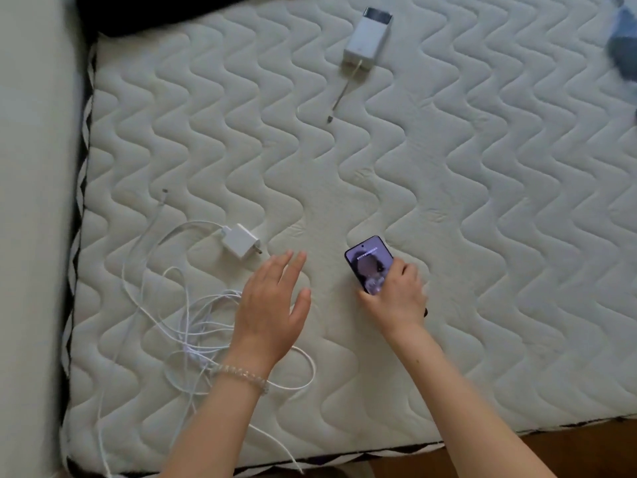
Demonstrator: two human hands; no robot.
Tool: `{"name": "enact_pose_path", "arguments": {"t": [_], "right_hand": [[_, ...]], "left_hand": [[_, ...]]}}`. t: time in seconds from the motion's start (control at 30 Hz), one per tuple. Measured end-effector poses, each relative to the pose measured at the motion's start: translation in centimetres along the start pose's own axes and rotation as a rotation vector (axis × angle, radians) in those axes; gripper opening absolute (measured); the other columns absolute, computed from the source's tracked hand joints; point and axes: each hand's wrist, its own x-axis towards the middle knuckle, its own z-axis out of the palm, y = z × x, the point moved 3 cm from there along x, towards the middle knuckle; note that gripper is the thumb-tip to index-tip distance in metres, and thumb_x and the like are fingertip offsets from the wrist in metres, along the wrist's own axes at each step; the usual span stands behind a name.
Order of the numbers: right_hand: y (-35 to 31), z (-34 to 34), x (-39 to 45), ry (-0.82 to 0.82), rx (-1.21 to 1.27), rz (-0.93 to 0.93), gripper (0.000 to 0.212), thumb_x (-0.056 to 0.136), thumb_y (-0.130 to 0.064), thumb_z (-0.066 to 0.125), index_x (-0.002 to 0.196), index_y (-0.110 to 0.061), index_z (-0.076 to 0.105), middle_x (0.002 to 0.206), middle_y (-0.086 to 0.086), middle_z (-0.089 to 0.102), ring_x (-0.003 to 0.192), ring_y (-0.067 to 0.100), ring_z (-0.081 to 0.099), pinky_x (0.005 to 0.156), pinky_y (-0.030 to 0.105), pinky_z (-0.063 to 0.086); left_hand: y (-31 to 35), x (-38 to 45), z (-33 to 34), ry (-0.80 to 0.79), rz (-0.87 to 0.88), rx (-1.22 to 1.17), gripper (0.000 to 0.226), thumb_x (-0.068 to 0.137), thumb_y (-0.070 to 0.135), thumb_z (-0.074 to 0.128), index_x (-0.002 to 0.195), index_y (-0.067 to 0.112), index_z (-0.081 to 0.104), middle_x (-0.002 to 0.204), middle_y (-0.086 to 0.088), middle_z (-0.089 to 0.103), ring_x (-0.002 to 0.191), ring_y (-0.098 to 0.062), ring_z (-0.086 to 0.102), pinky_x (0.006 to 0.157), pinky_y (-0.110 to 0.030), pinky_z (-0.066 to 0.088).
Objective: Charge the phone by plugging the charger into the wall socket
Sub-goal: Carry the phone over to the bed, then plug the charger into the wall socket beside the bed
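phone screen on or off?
On. The phone in the right hand shows a lit picture.

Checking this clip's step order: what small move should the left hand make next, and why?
Probably close on the charger plug. The left hand is open just short of it, while the right hand already holds the phone.

The right hand (396,294) hides the phone's (367,262) lower end.
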Motion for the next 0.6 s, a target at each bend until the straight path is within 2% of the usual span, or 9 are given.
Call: {"name": "enact_pose_path", "arguments": {"t": [0.13, 0.27, 0.43, 0.53, 0.6], "right_hand": [[-0.2, 1.5, 0.5, 0.068, -0.005, 0.036, 0.063, 0.064, -0.044, 0.074, 0.105, -0.005, 0.045, 0.109, 0.017, 0.047, 0.101, 0.034, 0.046, 0.074, 0.043, 0.045], [-0.4, 1.6, 0.4, 0.108, -0.058, 0.039, 0.072, 0.067, -0.048, 0.074, 0.116, -0.004, 0.044, 0.113, 0.018, 0.047, 0.104, 0.034, 0.044, 0.079, 0.044, 0.043], [-0.8, 1.4, 0.1, 0.12, -0.155, 0.03, 0.077, 0.067, -0.055, 0.072, 0.117, -0.003, 0.044, 0.118, 0.018, 0.048, 0.106, 0.034, 0.044, 0.084, 0.043, 0.04], [-1.7, 0.9, 0.1, 0.111, -0.102, 0.013, 0.087, 0.067, -0.054, 0.073, 0.13, -0.005, 0.038, 0.128, 0.019, 0.044, 0.115, 0.035, 0.041, 0.094, 0.045, 0.038], [-3.2, 0.0, 0.1, 0.148, -0.024, -0.068, 0.089, 0.069, -0.05, 0.074, 0.137, -0.007, 0.034, 0.133, 0.02, 0.042, 0.119, 0.037, 0.039, 0.1, 0.046, 0.036]], "left_hand": [[-0.8, 0.3, 1.6, -0.01, -0.014, -0.02, 0.055, 0.089, 0.037, 0.039, 0.141, 0.018, 0.04, 0.14, -0.007, 0.049, 0.13, -0.026, 0.044, 0.106, -0.042, 0.039], [-1.2, 0.3, 2.4, -0.021, -0.018, -0.033, 0.054, 0.09, 0.035, 0.04, 0.14, 0.017, 0.041, 0.138, -0.007, 0.051, 0.129, -0.026, 0.045, 0.103, -0.043, 0.04], [-1.6, 0.1, 2.3, -0.027, -0.04, -0.023, 0.054, 0.09, 0.037, 0.04, 0.141, 0.018, 0.04, 0.14, -0.006, 0.05, 0.131, -0.025, 0.043, 0.106, -0.042, 0.038], [-1.9, 0.0, 1.5, -0.018, -0.06, -0.025, 0.054, 0.089, 0.037, 0.039, 0.14, 0.018, 0.04, 0.14, -0.005, 0.049, 0.131, -0.024, 0.042, 0.107, -0.041, 0.037], [-2.4, 0.0, 0.6, -0.006, -0.074, -0.031, 0.054, 0.089, 0.037, 0.038, 0.14, 0.018, 0.04, 0.141, -0.005, 0.048, 0.132, -0.023, 0.041, 0.107, -0.042, 0.037]]}}
